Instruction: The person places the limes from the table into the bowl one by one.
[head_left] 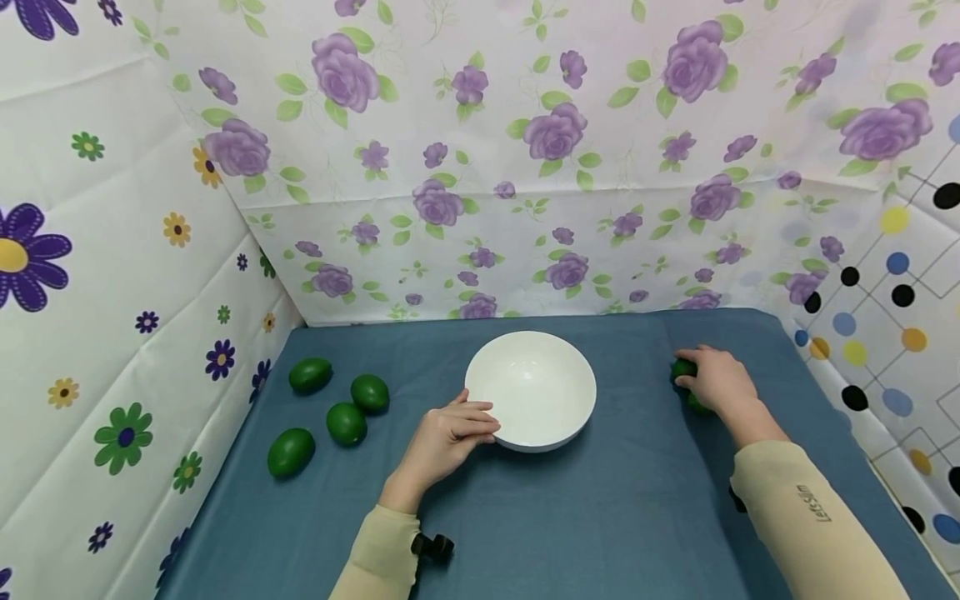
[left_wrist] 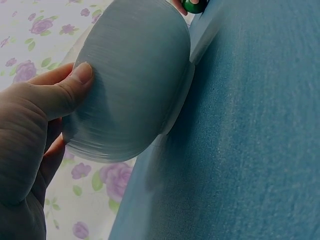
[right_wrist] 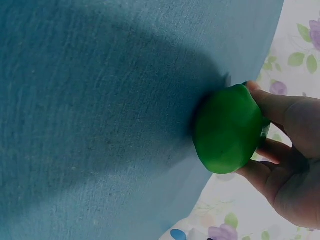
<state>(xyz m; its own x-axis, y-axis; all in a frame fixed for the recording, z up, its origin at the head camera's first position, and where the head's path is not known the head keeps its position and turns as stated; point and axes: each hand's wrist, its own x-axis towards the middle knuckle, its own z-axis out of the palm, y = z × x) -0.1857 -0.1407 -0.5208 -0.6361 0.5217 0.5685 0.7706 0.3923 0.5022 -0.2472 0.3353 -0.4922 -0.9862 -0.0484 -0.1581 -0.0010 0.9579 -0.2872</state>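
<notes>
Cloth printed with purple roses (head_left: 555,133) hangs behind the blue-covered counter (head_left: 622,517), and a side cloth (head_left: 127,267) with bold flowers stands at my 10 o'clock. In the middle sits a white bowl (head_left: 530,387), mouth up, its glossy inside visible right down to the bottom. My left grip (head_left: 447,435) is narrowed on the bowl's rim at its 8 o'clock, thumb against the outer wall. Out at the bowl's 3 o'clock, my right grip (head_left: 717,383) pinches a green fruit (head_left: 684,369), thumb and fingers apart by just its width. A second fruit (head_left: 700,406) lies close beside it, at its 5 o'clock. Four more fruits (head_left: 347,424) rest well apart from the bowl, around its 9 o'clock.
</notes>
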